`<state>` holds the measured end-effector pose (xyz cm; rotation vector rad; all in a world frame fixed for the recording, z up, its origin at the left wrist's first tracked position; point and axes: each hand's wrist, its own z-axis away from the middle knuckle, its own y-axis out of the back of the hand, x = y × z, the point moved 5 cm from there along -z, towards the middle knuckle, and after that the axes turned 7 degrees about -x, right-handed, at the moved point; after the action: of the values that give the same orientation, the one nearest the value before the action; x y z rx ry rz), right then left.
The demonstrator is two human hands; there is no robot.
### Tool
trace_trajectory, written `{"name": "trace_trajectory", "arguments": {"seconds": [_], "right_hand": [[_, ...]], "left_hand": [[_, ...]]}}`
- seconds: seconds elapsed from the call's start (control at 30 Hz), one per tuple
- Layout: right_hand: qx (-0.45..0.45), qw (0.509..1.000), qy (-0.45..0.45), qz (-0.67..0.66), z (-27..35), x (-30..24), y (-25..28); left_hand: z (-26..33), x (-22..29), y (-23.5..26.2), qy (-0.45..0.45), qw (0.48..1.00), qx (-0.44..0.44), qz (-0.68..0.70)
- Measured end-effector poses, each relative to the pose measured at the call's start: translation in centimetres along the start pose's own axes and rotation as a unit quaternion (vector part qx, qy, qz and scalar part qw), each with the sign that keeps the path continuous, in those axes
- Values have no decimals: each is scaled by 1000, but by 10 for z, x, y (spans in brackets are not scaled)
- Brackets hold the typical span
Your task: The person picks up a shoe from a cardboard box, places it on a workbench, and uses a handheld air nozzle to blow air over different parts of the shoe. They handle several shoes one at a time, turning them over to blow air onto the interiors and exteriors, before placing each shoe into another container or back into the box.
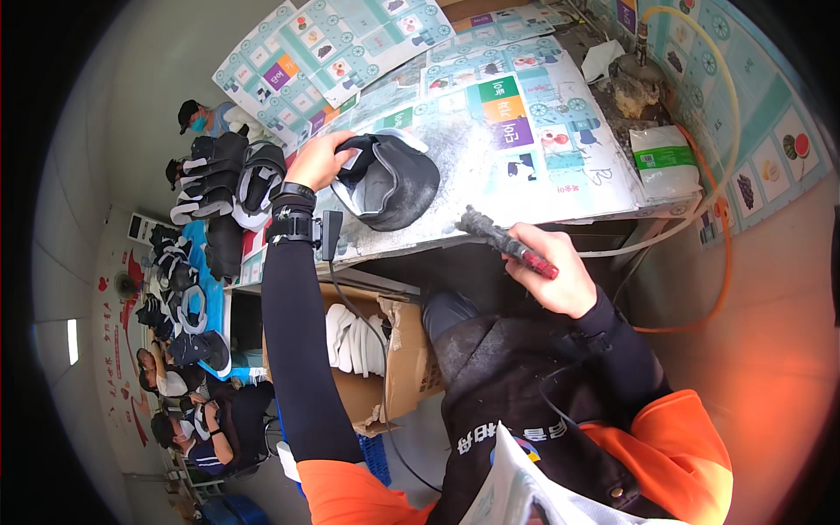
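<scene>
The person stands at a workbench (604, 188) covered with printed, colourful cardboard sheets (350, 44), and the left hand (319, 160) is out over it, fingers wrapped around the near edge of a dark shoe upper (394, 179) with a pale lining, which lies on its side on the bench's dusty middle patch. The right hand (551, 271) sits lower, just off the front edge of the bench, closed in a fist around the red handle of a brush-like tool (503, 241) whose dark, grimy head points up-left toward the shoe upper without touching it. A black strap with a small device (302, 229) rings the left wrist. Below the bench, between the two forearms, an open cardboard box (394, 359) holds a stack of white soles (354, 341). On the right of the bench top lie a white pouch with a green label (665, 162) and a crusted lump of glue-like residue (634, 96), with an orange hose (722, 227) looping past them. Farther left, more dark shoe uppers (223, 184) are lined up along a long table, and other people (188, 411) sit working beside it
</scene>
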<state>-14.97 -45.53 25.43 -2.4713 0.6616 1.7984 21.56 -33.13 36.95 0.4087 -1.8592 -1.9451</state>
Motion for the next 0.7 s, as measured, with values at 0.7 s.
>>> {"name": "trace_trajectory", "arguments": {"seconds": [0.7], "right_hand": [[-37,999,-17,23,-27,5,19]], "left_hand": [[-18,0,9,-100,993,29,-50]]}}
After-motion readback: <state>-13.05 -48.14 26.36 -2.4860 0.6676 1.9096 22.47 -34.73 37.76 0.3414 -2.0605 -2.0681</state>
